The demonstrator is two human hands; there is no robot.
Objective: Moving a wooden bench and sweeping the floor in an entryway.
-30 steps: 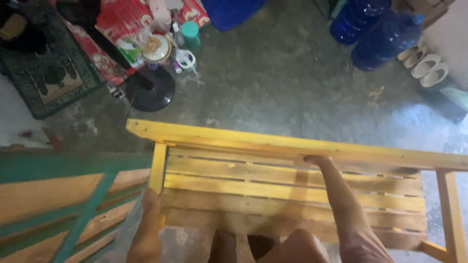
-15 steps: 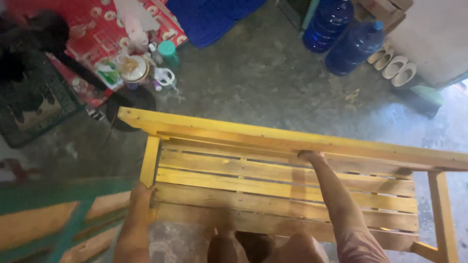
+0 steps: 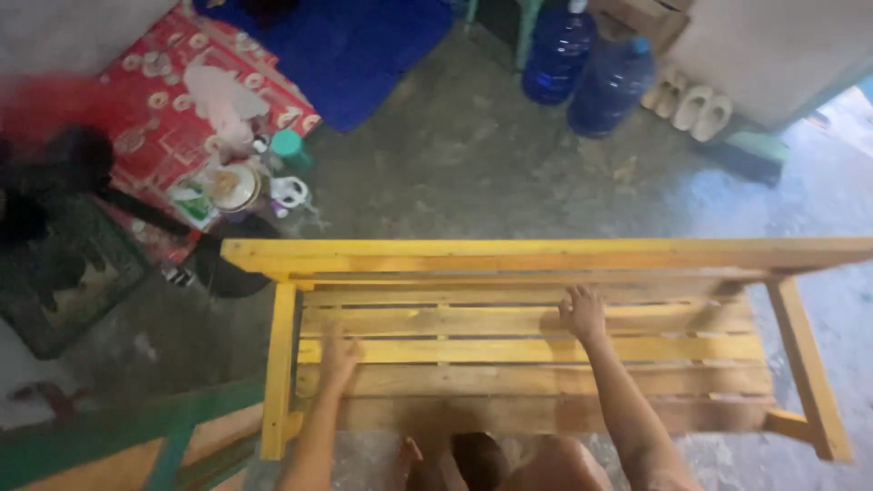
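A yellow wooden slatted bench frame (image 3: 536, 259) stands on the concrete floor in front of me. My left hand (image 3: 339, 353) rests flat on a lower slat near the frame's left leg, fingers spread. My right hand (image 3: 583, 312) lies open on an upper slat near the middle, just under the top rail. Neither hand grips anything. My knees and feet show below the frame.
A green and orange wooden frame (image 3: 118, 445) lies at the lower left. A red mat (image 3: 173, 91) with cups and bowls, a blue cloth (image 3: 350, 45), a dark fan base (image 3: 223, 273), two blue water jugs (image 3: 587, 68) and pale sandals (image 3: 696, 105) sit beyond.
The bench has swung level across the view. My left hand left the left leg for a slat. My right hand released the top rail and now lies on a slat.
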